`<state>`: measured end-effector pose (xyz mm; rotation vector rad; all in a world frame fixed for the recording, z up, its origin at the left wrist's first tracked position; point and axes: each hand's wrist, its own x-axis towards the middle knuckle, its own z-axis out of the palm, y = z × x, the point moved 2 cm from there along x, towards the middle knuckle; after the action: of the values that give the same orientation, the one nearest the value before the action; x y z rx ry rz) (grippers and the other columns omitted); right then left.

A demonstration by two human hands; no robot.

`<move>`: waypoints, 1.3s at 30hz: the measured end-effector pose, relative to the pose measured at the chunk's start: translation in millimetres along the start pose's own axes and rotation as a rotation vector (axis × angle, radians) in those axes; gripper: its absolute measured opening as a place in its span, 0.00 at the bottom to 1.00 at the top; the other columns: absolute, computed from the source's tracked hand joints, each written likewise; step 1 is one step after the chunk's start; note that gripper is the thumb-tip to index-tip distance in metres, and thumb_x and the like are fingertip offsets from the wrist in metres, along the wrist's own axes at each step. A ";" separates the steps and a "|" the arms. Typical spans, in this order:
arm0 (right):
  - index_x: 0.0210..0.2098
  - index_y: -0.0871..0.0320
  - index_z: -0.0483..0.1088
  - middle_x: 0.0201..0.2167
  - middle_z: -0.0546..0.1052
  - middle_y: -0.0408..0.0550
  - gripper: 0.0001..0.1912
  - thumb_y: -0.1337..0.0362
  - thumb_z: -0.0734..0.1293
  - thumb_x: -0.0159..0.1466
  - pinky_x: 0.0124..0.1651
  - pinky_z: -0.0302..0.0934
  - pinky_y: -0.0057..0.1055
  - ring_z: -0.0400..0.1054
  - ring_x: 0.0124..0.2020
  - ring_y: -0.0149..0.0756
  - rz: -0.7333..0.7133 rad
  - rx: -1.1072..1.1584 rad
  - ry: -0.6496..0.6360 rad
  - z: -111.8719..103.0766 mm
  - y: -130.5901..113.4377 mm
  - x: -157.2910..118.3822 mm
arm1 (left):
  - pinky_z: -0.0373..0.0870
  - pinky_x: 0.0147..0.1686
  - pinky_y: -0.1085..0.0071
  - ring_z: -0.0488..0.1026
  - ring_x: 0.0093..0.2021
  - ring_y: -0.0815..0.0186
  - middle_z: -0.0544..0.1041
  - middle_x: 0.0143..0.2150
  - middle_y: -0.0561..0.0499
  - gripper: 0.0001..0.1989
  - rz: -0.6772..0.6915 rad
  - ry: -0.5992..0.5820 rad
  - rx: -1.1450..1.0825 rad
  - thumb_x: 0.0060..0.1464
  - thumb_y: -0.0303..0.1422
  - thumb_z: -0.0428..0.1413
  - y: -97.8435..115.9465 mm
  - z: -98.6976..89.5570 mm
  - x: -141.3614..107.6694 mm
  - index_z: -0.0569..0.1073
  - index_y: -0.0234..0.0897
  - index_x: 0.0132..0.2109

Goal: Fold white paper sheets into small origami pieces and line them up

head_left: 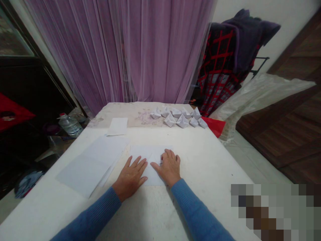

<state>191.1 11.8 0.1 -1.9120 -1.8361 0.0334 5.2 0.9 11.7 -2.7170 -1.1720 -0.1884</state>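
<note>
A white sheet of paper [153, 175] lies on the white table in front of me. My left hand [131, 177] rests on its left part, palm down, with the fingers spread. On the right part is my right hand [169, 167], its thumb stretched toward the left hand and its fingers curved at the sheet's right side. Whether those fingers pinch an edge is too small to tell. To the left lies a stack of larger white sheets [92, 164]. A smaller white paper piece [118, 126] sits behind that stack.
Several folded white paper boats [182, 121] stand at the table's [210, 167] far right. A red item [215, 126] hangs by the right edge. Purple curtains [155, 50] are behind the table. A large plastic bottle [70, 125] stands off the left side.
</note>
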 end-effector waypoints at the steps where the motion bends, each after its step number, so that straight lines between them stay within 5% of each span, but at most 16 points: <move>1: 0.36 0.57 0.68 0.56 0.69 0.60 0.18 0.49 0.69 0.58 0.59 0.45 0.55 0.57 0.59 0.53 0.010 0.015 -0.004 1.4 1.5 -0.4 | 0.52 0.64 0.48 0.62 0.64 0.54 0.69 0.62 0.45 0.23 -0.003 0.003 -0.003 0.62 0.42 0.50 -0.1 0.0 0.0 0.67 0.42 0.61; 14: 0.36 0.54 0.69 0.58 0.68 0.53 0.09 0.58 0.69 0.59 0.60 0.46 0.52 0.55 0.62 0.49 0.063 0.039 -0.082 -4.0 46.5 11.8 | 0.52 0.63 0.46 0.61 0.64 0.53 0.68 0.63 0.47 0.22 0.005 -0.027 -0.042 0.64 0.42 0.47 -4.8 1.2 2.5 0.68 0.40 0.60; 21: 0.38 0.55 0.69 0.60 0.66 0.53 0.10 0.58 0.69 0.59 0.61 0.44 0.52 0.53 0.64 0.50 0.087 0.040 -0.107 -6.9 55.9 14.2 | 0.50 0.64 0.49 0.64 0.62 0.54 0.72 0.60 0.45 0.19 0.006 -0.044 -0.020 0.65 0.41 0.44 9.4 -13.8 29.7 0.74 0.37 0.52; 30: 0.38 0.54 0.70 0.60 0.66 0.53 0.09 0.58 0.68 0.59 0.62 0.42 0.52 0.52 0.64 0.50 0.086 0.062 -0.105 -6.1 55.0 14.2 | 0.45 0.65 0.52 0.58 0.66 0.58 0.63 0.66 0.43 0.29 -0.008 0.000 -0.085 0.66 0.47 0.36 33.1 27.8 41.9 0.60 0.35 0.65; 39: 0.37 0.54 0.70 0.61 0.66 0.52 0.08 0.60 0.69 0.59 0.63 0.42 0.52 0.52 0.65 0.50 0.098 0.081 -0.120 -7.7 55.7 13.9 | 0.39 0.65 0.44 0.57 0.67 0.54 0.64 0.66 0.47 0.26 -0.107 -0.049 -0.123 0.66 0.44 0.38 13.4 26.8 45.5 0.60 0.41 0.66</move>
<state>247.2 23.6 -8.7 -1.9798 -1.7862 0.2562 47.3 29.7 -7.5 -2.7798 -1.3646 -0.2156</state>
